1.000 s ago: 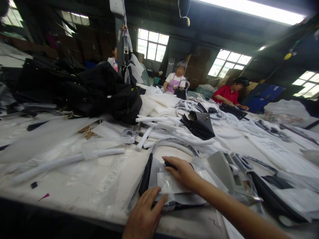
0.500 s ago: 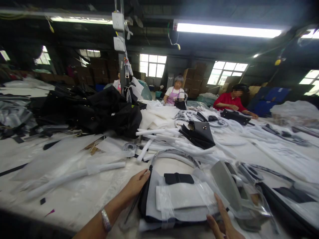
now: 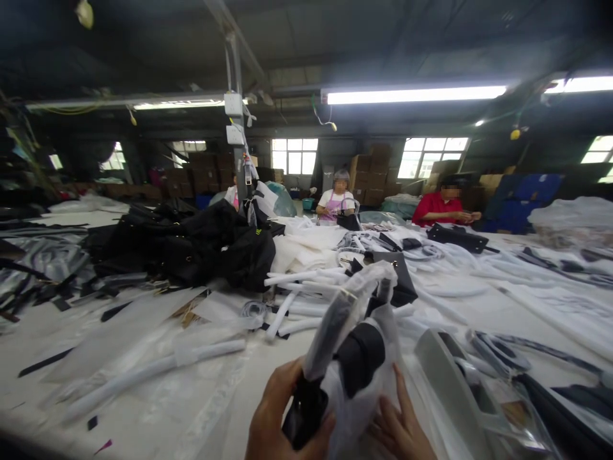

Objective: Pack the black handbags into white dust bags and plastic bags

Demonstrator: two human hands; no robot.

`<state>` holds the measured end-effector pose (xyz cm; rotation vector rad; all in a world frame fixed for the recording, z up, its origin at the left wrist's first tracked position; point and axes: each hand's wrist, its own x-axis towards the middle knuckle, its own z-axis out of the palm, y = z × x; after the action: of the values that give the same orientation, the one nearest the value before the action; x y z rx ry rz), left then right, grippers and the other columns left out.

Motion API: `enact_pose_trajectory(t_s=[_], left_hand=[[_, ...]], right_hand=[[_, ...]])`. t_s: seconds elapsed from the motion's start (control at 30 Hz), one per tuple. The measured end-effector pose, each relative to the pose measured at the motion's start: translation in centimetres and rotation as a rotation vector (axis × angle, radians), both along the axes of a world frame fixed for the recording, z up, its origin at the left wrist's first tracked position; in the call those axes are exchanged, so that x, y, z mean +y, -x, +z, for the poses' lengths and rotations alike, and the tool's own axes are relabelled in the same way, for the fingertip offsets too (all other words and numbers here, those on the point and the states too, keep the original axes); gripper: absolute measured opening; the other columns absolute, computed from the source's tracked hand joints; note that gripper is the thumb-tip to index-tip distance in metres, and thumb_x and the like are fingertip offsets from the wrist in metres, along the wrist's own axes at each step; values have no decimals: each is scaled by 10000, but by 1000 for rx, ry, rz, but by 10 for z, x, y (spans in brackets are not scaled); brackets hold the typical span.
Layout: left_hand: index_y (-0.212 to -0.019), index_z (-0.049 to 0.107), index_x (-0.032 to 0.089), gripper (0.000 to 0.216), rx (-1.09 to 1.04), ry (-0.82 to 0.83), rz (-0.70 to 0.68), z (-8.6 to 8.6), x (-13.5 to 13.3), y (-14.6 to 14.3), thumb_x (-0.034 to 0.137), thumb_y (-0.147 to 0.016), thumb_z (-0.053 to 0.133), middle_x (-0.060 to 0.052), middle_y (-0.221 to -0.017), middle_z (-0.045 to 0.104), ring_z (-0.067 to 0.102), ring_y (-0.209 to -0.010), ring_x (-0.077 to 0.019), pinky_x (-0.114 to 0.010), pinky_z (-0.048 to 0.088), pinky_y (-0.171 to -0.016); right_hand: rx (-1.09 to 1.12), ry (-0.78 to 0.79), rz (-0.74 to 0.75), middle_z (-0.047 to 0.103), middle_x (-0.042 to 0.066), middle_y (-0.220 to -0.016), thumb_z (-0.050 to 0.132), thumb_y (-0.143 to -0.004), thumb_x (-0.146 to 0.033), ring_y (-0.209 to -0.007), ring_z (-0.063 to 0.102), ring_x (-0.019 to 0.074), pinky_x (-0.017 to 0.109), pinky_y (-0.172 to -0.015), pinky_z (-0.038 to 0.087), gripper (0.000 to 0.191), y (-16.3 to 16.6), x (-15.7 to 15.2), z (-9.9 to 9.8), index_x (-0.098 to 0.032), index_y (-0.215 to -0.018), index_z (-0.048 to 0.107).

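Observation:
A black handbag, partly covered in white wrapping sheet, stands raised on edge near the front of the table. Its handle, sleeved in clear plastic, points up and away from me. My left hand is wrapped round the bag's near left end, thumb and fingers on either side of the black part. Against the white sheet on the right side rests my right hand, fingers extended and pressed to it. A dark folded piece shows at the bag's middle. The bag's lower part is hidden by my hands.
To the right stands a grey tape dispenser, with another black bag beside it. White foam tubes and a black bag lie ahead. Black bags are heaped at the left. Two co-workers sit across the table.
The bag was lying flat with its white-wrapped face up; now it is lifted and tipped on edge. My left hand has closed round its end, and the right hand has moved inward.

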<state>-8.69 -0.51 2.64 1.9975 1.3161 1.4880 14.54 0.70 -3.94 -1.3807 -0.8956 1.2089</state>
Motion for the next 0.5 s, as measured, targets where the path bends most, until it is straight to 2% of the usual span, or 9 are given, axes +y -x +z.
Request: enact_pose_trajectory(t_s=[0.07, 0.13, 0.2, 0.27, 0.33, 0.4, 0.43, 0.5], left_hand=[[-1391, 462, 216, 632, 91, -142, 55, -17, -3, -7, 283, -809, 700, -102, -1260, 648, 651, -1140, -255, -342, 574, -929], [-1455, 396, 203, 674, 139, -164, 78, -38, -1, -10, 300, -849, 677, -133, -1311, 622, 617, -1205, -272, -369, 560, -961], [-1507, 328, 221, 742, 91, -90, 14, -55, 2, -9, 383, -870, 672, -147, -1356, 598, 586, -1250, -297, -411, 539, -986], [-1527, 310, 254, 799, -51, 48, -113, -61, 4, -6, 538, -862, 652, -149, -1391, 579, 554, -1286, -318, -435, 506, -1015], [-1523, 339, 247, 893, -228, 180, -242, -53, 3, -2, 708, -806, 608, -161, -1424, 551, 508, -1327, -337, -439, 457, -1059], [-1508, 380, 237, 903, -359, 271, -315, -33, 1, 1, 773, -799, 542, -154, -1461, 515, 475, -1355, -331, -420, 420, -1093], [-1497, 404, 240, 849, -388, 298, -326, -19, 2, 3, 755, -831, 515, -140, -1468, 511, 482, -1352, -319, -406, 420, -1094], [-1402, 537, 261, 589, -353, 342, -289, 9, 12, 9, 621, -944, 452, -102, -1403, 583, 556, -1287, -279, -371, 465, -1056]], right_hand=[[-132, 16, 50, 754, 42, -912, 522, -731, -821, -785, 748, 274, 395, -666, 592, 1161, 1, 16, 3, -258, -1577, -38], [-351, 26, 110, 766, 52, -863, 512, -768, -758, -694, 743, 279, 380, -582, 584, 1052, -10, 23, 3, -236, -1584, 100], [-550, -26, 118, 780, 87, -953, 550, -782, -666, -732, 755, 288, 386, -657, 605, 881, -29, 23, 4, -244, -1528, 344], [-655, -127, 91, 765, 97, -1078, 604, -782, -588, -867, 757, 288, 361, -775, 608, 669, -44, 16, 11, -264, -1366, 584], [-644, -232, 56, 745, 75, -1151, 637, -796, -551, -950, 743, 269, 309, -787, 610, 501, -47, 5, 25, -280, -1213, 700], [-563, -339, 9, 745, 54, -1154, 644, -824, -541, -950, 741, 240, 257, -757, 613, 424, -37, -6, 43, -294, -1159, 728], [-519, -392, -3, 754, 51, -1130, 644, -835, -543, -936, 743, 228, 240, -750, 612, 409, -29, -11, 52, -299, -1150, 733], [-452, -490, -6, 770, 57, -1066, 645, -843, -557, -910, 746, 221, 220, -725, 613, 403, -10, -19, 67, -294, -1131, 744]])
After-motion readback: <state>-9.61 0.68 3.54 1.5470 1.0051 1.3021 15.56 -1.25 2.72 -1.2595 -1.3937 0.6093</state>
